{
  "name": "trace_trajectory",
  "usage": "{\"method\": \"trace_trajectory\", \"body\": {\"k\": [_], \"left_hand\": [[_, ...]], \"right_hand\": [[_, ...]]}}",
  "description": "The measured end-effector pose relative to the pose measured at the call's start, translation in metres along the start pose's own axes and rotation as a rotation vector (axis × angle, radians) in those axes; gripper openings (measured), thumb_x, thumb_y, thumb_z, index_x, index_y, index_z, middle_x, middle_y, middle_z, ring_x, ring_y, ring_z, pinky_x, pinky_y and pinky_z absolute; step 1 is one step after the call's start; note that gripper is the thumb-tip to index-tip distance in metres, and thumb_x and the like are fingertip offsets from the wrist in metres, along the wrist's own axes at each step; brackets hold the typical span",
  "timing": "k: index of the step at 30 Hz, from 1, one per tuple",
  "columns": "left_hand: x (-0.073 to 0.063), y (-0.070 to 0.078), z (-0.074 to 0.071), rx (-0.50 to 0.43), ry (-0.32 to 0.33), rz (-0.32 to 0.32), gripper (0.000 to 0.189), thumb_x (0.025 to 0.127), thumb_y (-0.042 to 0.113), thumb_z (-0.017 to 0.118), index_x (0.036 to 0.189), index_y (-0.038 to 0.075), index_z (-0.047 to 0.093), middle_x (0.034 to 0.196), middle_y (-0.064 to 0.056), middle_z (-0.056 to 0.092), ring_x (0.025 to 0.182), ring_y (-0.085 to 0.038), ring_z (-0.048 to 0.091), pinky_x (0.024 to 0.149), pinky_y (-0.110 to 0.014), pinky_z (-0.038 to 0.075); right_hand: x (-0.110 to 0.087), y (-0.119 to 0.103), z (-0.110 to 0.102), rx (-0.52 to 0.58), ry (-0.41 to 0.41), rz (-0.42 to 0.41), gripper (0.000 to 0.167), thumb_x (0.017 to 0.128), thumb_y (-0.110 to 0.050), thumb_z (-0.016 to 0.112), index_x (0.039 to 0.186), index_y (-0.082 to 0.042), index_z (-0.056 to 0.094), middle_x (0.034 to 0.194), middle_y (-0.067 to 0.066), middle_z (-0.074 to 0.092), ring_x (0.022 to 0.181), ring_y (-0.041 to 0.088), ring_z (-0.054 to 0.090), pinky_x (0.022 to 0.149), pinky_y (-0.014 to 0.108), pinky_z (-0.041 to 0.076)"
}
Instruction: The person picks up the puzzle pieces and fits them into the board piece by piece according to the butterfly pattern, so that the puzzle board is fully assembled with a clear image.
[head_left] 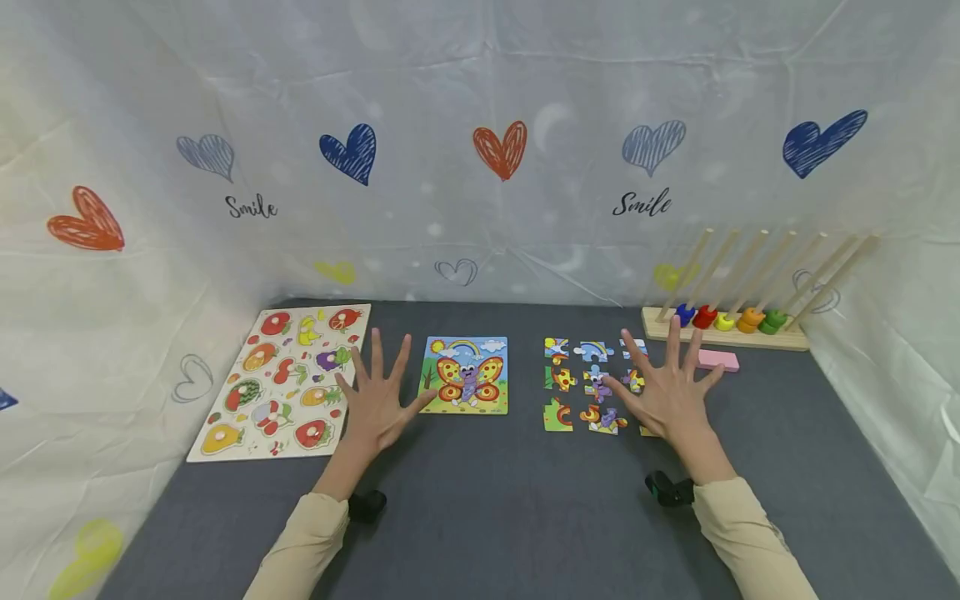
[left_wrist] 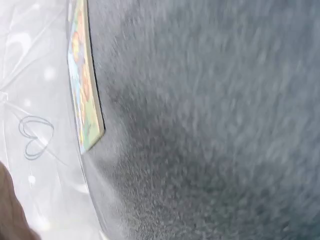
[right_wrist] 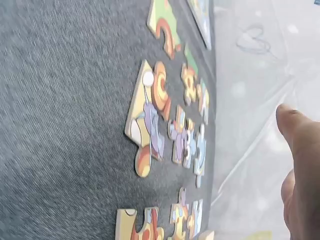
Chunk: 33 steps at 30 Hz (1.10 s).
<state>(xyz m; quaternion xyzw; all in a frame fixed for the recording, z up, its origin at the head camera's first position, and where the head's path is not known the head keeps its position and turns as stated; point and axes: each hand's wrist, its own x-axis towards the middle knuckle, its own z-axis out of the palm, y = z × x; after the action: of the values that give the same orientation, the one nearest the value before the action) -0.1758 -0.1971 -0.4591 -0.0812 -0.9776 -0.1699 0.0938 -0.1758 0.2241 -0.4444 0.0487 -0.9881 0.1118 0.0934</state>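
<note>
My left hand point(head_left: 377, 408) is held with its fingers spread wide, between the fruit board point(head_left: 225, 333) and a butterfly picture board point(head_left: 468, 398). Nothing is in it. Fingers of my right hand point(head_left: 670, 398) are spread too, over the right side of several loose jigsaw pieces point(head_left: 557, 415) laid out in rows; this hand is likewise bare and hides part of some pieces. The right wrist view shows the jigsaw pieces point(right_wrist: 165, 90) lying apart on the dark cloth. In the left wrist view the butterfly board point(left_wrist: 89, 107) appears edge-on.
A wooden peg rack point(head_left: 787, 339) with coloured beads stands at the back right. Before it lies a pink block point(head_left: 718, 360). A dark grey cloth point(head_left: 510, 508) covers the table, and a pale curtain point(head_left: 420, 83) with printed hearts hangs behind and at both sides.
</note>
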Motion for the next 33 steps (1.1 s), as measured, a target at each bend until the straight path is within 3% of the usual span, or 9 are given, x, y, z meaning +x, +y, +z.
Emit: {"method": "trace_trajectory", "body": {"k": [4, 8, 15, 21, 26, 29, 33], "left_hand": [[0.000, 0.000, 0.000, -0.206, -0.121, 0.033, 0.101, 0.083, 0.063, 0.062, 0.154, 0.035, -0.003, 0.157, -0.014, -0.021, 0.138, -0.052, -0.012, 0.098, -0.077, 0.009], [0.007, -0.007, 0.003, -0.356, -0.208, 0.076, 0.110, 0.077, 0.045, 0.079, 0.156, 0.031, 0.003, 0.158, -0.017, -0.012, 0.140, -0.050, 0.003, 0.099, -0.071, 0.023], [0.021, -0.020, 0.014, -0.379, -0.285, 0.226, 0.092, 0.073, 0.025, 0.085, 0.149, 0.007, 0.036, 0.155, -0.026, 0.017, 0.135, -0.044, 0.029, 0.095, -0.050, 0.044], [0.027, -0.024, 0.019, -0.409, -0.324, 0.296, 0.077, 0.074, 0.017, 0.083, 0.139, -0.001, 0.048, 0.150, -0.028, 0.028, 0.131, -0.042, 0.038, 0.094, -0.041, 0.046], [0.027, -0.025, 0.020, -0.421, -0.321, 0.312, 0.067, 0.076, 0.012, 0.081, 0.133, -0.008, 0.052, 0.145, -0.029, 0.035, 0.128, -0.042, 0.042, 0.094, -0.036, 0.046], [0.026, -0.026, 0.021, -0.440, -0.324, 0.299, 0.066, 0.077, 0.008, 0.079, 0.132, -0.012, 0.049, 0.144, -0.029, 0.037, 0.128, -0.042, 0.042, 0.094, -0.035, 0.046], [0.026, -0.027, 0.021, -0.467, -0.325, 0.286, 0.070, 0.077, 0.006, 0.079, 0.134, -0.015, 0.045, 0.144, -0.029, 0.037, 0.128, -0.041, 0.042, 0.094, -0.033, 0.046]], "right_hand": [[0.000, -0.001, 0.001, -0.004, 0.020, -0.064, 0.084, 0.088, -0.068, 0.047, 0.154, -0.039, 0.004, 0.156, 0.012, -0.026, 0.139, 0.039, -0.025, 0.094, 0.080, 0.002], [0.005, 0.000, 0.004, 0.060, 0.015, -0.128, 0.084, 0.088, -0.066, 0.049, 0.155, -0.034, 0.009, 0.157, 0.012, -0.021, 0.142, 0.039, -0.017, 0.099, 0.076, 0.004], [0.023, 0.003, 0.015, 0.320, -0.091, -0.209, 0.082, 0.092, -0.051, 0.056, 0.156, -0.029, 0.009, 0.157, 0.008, -0.021, 0.141, 0.034, -0.023, 0.102, 0.073, 0.004], [0.037, 0.008, 0.028, 0.489, -0.133, -0.212, 0.081, 0.091, -0.043, 0.062, 0.155, -0.028, 0.014, 0.160, 0.006, -0.007, 0.144, 0.028, -0.014, 0.097, 0.077, 0.010], [0.046, 0.009, 0.036, 0.582, -0.129, -0.183, 0.079, 0.088, -0.038, 0.069, 0.153, -0.019, 0.028, 0.159, 0.006, 0.014, 0.146, 0.029, 0.005, 0.103, 0.071, 0.013], [0.052, 0.008, 0.041, 0.636, -0.122, -0.186, 0.073, 0.086, -0.034, 0.073, 0.148, -0.011, 0.039, 0.154, 0.010, 0.030, 0.140, 0.032, 0.027, 0.105, 0.058, 0.027], [0.061, 0.006, 0.045, 0.800, -0.160, -0.165, 0.065, 0.086, -0.029, 0.074, 0.140, -0.004, 0.049, 0.143, 0.016, 0.045, 0.127, 0.035, 0.046, 0.097, 0.038, 0.043]]}}
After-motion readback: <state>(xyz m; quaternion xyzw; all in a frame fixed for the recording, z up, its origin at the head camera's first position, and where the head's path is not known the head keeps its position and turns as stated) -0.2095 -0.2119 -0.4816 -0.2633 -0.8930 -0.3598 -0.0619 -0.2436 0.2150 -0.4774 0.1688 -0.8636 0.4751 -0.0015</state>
